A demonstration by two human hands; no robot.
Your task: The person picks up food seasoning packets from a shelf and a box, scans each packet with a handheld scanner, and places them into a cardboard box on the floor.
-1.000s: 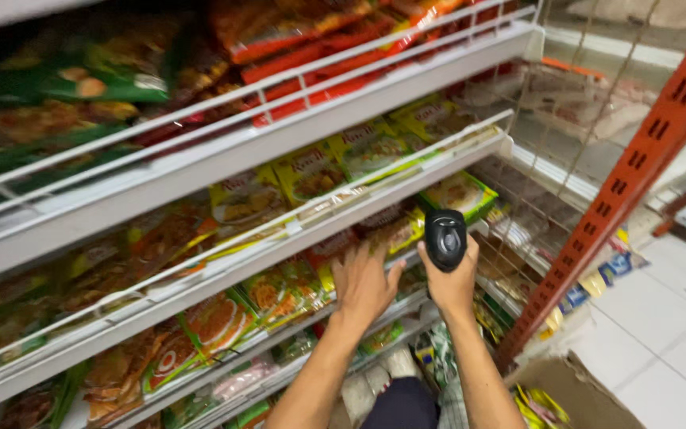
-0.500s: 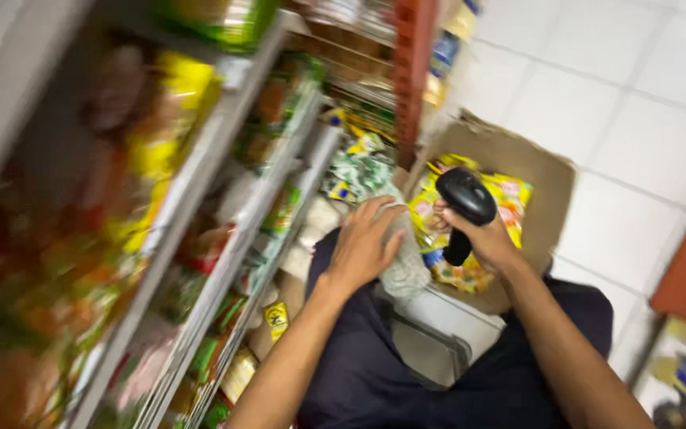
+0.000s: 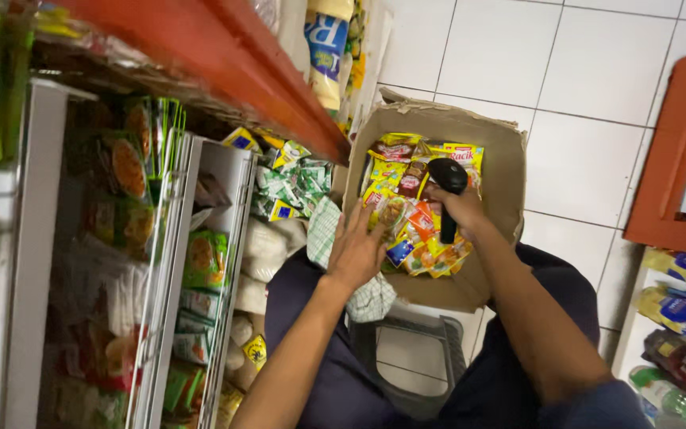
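Observation:
An open cardboard box (image 3: 510, 167) sits on a grey stool (image 3: 414, 349) between my knees, filled with several colourful small snack and seasoning packets (image 3: 410, 206). My right hand (image 3: 464, 208) is shut on a black handheld barcode scanner (image 3: 447, 191), held over the packets. My left hand (image 3: 356, 248) reaches with spread fingers to the box's near-left edge, touching the packets there. A checked cloth (image 3: 371, 298) lies under that hand, across my lap.
White wire shelves (image 3: 172, 262) with green and orange packets run along the left. An orange rack upright (image 3: 224, 63) crosses the top. Loose sachets (image 3: 291, 187) lie at the shelf foot. White tiled floor (image 3: 589, 87) is beyond; bottles (image 3: 680, 349) and another orange rack (image 3: 668, 159) stand at the right.
My view has swung down from the shelves to the box in my lap. Both hands dropped from shelf height to the box, the right still gripping the scanner.

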